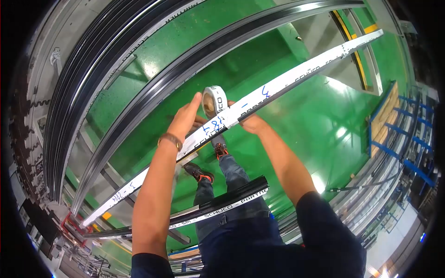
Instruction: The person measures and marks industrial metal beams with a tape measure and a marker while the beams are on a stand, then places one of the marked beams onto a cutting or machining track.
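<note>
A long aluminium profile [296, 76] with white printed film and blue handwritten marks runs diagonally in front of me. A roll of white printed tape [220, 98] with a brown core stands at the profile's far edge, between my hands. My left hand [186, 116] is beside the roll on its left, at the far side of the profile, one finger stretched upward; its other fingers are partly hidden. My right hand [252, 123] is wrapped around the profile from the near side, right of the roll, with fingertips showing beyond the far edge. Whether it touches the roll is hidden.
Long dark curved-looking profiles [162, 81] lie across supports at the left and top. A shorter black profile [232, 202] with printed film crosses close to my body. A blue rack [394, 148] with stock stands at the right, above the green floor [296, 153].
</note>
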A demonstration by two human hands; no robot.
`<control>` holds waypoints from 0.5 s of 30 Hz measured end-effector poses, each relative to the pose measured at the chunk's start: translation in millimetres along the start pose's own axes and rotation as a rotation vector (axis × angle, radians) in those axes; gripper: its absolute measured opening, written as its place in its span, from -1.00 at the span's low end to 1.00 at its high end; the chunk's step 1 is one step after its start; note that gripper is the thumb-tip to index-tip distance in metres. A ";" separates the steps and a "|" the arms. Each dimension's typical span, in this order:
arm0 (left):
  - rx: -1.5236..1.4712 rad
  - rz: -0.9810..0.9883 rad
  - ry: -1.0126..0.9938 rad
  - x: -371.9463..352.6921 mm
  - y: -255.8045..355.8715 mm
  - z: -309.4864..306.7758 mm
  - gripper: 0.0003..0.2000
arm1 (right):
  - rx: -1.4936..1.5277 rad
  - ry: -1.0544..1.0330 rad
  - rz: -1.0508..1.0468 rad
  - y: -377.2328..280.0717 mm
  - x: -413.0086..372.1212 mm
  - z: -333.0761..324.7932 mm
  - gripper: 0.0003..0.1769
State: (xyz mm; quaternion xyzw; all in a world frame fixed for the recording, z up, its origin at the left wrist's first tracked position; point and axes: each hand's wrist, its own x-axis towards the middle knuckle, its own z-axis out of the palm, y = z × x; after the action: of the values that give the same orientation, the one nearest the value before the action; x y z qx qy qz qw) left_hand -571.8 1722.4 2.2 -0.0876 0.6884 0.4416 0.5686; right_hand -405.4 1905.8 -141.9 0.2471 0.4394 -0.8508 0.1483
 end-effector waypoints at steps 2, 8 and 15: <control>0.060 -0.184 -0.036 37.1 -15.5 -8.3 -0.28 | 0.167 -0.025 0.068 -20.1 -8.3 17.5 -0.40; -0.169 -0.219 -0.035 81.8 -21.8 2.9 -0.72 | 0.338 -0.002 0.121 -7.6 -2.6 19.6 -0.48; -0.320 0.078 0.109 82.0 -12.4 8.6 -0.69 | -0.097 0.237 0.166 -20.1 -49.5 28.3 -0.68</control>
State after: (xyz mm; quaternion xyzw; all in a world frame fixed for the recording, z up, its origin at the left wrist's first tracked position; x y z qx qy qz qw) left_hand -585.8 1752.4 -74.3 -0.1742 0.6420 0.5619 0.4916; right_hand -381.8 1895.7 -87.1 0.3740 0.4724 -0.7782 0.1772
